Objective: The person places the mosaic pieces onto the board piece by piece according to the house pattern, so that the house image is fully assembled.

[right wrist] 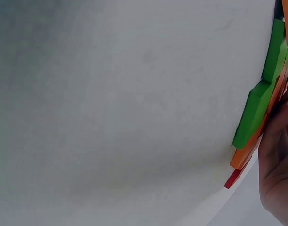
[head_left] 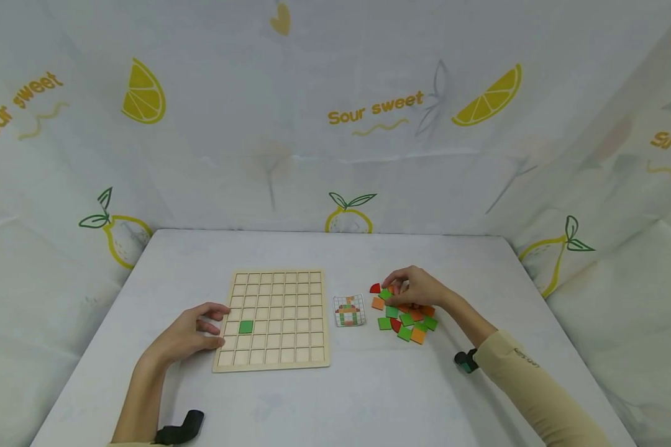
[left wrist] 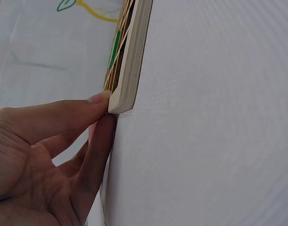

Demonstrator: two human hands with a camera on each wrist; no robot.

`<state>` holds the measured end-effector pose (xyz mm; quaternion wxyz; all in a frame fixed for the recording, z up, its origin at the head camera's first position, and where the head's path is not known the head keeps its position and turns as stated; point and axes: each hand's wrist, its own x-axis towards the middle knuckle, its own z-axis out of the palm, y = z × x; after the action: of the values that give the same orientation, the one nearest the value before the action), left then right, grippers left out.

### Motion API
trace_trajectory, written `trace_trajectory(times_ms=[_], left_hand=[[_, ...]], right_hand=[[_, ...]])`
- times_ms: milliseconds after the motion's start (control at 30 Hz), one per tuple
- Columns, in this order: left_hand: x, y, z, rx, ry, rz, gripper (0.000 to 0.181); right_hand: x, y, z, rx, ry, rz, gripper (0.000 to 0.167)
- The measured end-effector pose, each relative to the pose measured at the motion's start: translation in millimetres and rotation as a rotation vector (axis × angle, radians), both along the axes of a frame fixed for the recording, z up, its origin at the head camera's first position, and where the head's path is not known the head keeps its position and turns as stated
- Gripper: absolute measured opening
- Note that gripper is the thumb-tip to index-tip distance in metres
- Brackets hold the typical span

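Observation:
A wooden grid board [head_left: 282, 369] lies on the table, with one green square tile [head_left: 246, 326] in a cell at its left. My left hand [head_left: 187, 332] holds the board's left edge; the left wrist view shows thumb and finger at the board's corner [left wrist: 127, 92]. To the right, my right hand [head_left: 422, 288] reaches over a loose pile of green, orange and red tiles [head_left: 417, 336]. Its thumb and forefinger pinch a green tile [head_left: 386, 293] at the pile's far left. In the right wrist view, fingers [right wrist: 273, 136] touch the stack's side, and their tips are partly hidden.
Between board and pile lies a small pattern card [head_left: 349, 310] with a coloured grid figure. A red quarter-round piece [head_left: 375, 288] sits at the pile's far edge. Black wrist devices show by the left forearm [head_left: 181, 428] and right sleeve [head_left: 528, 385]. White printed cloth hangs behind the table.

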<state>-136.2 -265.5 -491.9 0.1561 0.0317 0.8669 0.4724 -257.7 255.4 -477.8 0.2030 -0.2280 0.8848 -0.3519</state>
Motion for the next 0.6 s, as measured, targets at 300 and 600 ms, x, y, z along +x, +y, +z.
trace_trajectory(times_ms=[300, 600], left_hand=[[0.9, 0.4, -1.1, -0.004, 0.003, 0.006, 0.065], [0.9, 0.5, -1.0, -0.006, 0.002, 0.006, 0.064]], right_hand=[[-1.6, 0.4, -2.9, 0.021, 0.029, -0.012, 0.038], [-3.2, -3.0, -4.1, 0.025, 0.039, 0.001, 0.032]])
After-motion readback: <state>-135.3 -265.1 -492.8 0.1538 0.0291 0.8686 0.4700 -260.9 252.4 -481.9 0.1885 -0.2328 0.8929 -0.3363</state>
